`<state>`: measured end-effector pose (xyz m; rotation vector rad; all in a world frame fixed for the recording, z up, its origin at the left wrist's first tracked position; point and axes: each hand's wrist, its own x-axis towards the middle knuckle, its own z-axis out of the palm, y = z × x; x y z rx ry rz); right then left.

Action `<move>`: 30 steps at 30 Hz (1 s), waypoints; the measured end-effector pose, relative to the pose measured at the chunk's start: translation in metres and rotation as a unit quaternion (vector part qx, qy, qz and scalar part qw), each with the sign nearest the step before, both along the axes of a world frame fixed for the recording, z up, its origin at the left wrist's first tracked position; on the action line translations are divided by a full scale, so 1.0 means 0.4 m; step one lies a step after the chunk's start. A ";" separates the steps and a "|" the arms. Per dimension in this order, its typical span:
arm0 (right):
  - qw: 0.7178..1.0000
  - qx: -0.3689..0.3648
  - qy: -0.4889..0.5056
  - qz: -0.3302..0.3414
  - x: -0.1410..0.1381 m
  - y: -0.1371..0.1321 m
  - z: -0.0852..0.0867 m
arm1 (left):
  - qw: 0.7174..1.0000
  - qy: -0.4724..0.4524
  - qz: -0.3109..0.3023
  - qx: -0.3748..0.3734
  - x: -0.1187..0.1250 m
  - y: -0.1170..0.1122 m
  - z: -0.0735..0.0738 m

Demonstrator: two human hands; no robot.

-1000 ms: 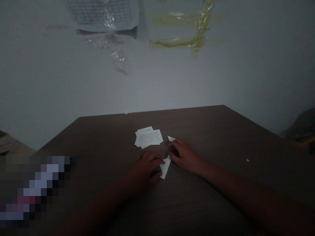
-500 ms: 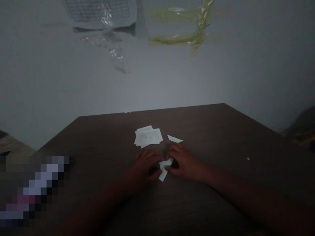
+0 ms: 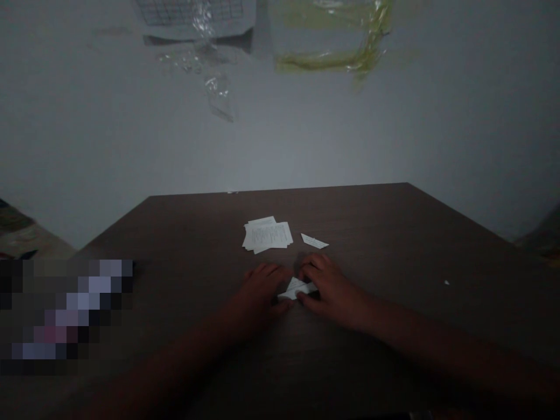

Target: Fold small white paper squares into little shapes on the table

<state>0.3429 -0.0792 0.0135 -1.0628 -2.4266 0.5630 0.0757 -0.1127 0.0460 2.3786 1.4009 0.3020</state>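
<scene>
A small folded piece of white paper with a pointed top lies between my two hands on the dark wooden table. My left hand grips its left end, thumb in front and fingers curved behind. At the other end, my right hand pinches the paper, its thumb pressed on the front face. Beyond my hands sits a loose stack of printed paper slips. To the right of that stack is a folded paper strip with slanted ends.
A tiny white scrap lies on the right of the table. At the left edge is a pixelated, blurred-out object. Behind the table rises a pale wall with a taped gridded sheet and yellowish tape.
The paper's lower flap, which pointed down toward me, is now folded up, giving a wide shape with a peak. Both hands stay on it. The view has shifted slightly.
</scene>
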 end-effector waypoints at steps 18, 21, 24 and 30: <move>0.999 -0.040 0.034 0.001 0.000 0.015 -0.014 | 0.999 -0.050 -0.015 0.002 0.003 0.004 -0.018; 0.998 -0.036 0.047 0.000 -0.002 0.020 -0.020 | 0.998 -0.065 -0.013 -0.007 -0.003 0.000 -0.022; 0.998 -0.038 0.053 -0.018 -0.004 0.017 -0.019 | 0.997 -0.076 -0.001 -0.019 -0.010 -0.001 -0.028; 0.998 -0.010 0.061 -0.022 -0.009 -0.006 -0.003 | 0.995 -0.091 -0.002 -0.028 -0.013 0.011 -0.029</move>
